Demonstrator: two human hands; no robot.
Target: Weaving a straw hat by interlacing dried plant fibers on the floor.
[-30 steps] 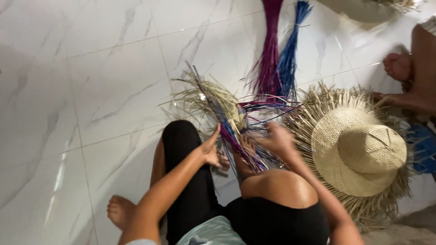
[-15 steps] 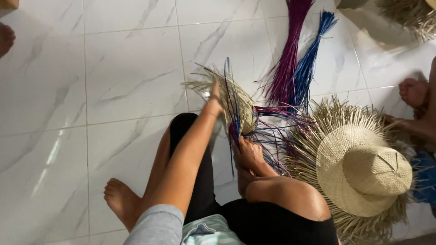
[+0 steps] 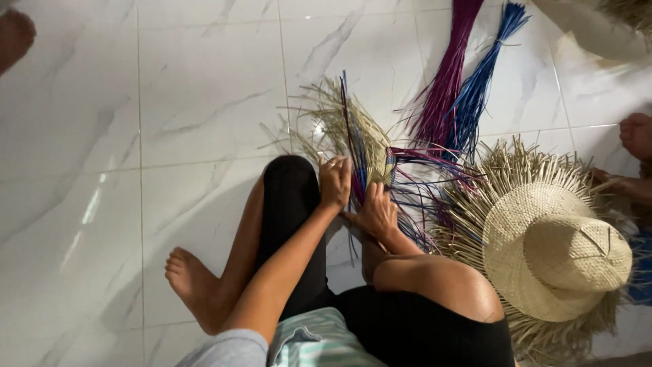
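Half a second back the left arm was stretched out with its hand at the far edge of the weaving; now the left hand [image 3: 335, 181] is drawn in close and lies over the near edge of the half-woven straw piece [image 3: 353, 139], fingers curled down and pinching a few strands. Meanwhile the right hand [image 3: 375, 212] sits just beside it, lower and to the right, fingers narrowed around a cluster of blue and purple strands where they meet the woven part.

That woven piece lies on the floor just past the person's bent left knee [image 3: 291, 178], propped a little against it, likely so that both hands can press and pull against something steady. Its pale loose ends fan away from the body, and dark coloured strips run through its middle.

From under the right hand, loose blue and purple strands [image 3: 424, 194] spread across the floor to the right, within easy reach. Further out lie two tied bundles, a purple bundle [image 3: 448, 75] and a blue bundle [image 3: 483, 78], side by side and pointing away, probably spare stock kept sorted by colour.

Right of the person's right knee rests a finished straw hat [image 3: 557, 248], crown up, its brim edge not trimmed and bristling with straw ends. Another person's bare foot [image 3: 637, 134] shows at the right edge, and a further foot [image 3: 15, 34] at the top left corner. All of it sits on a white marbled tile floor [image 3: 136, 136]. No packages, labels or signs are in view.
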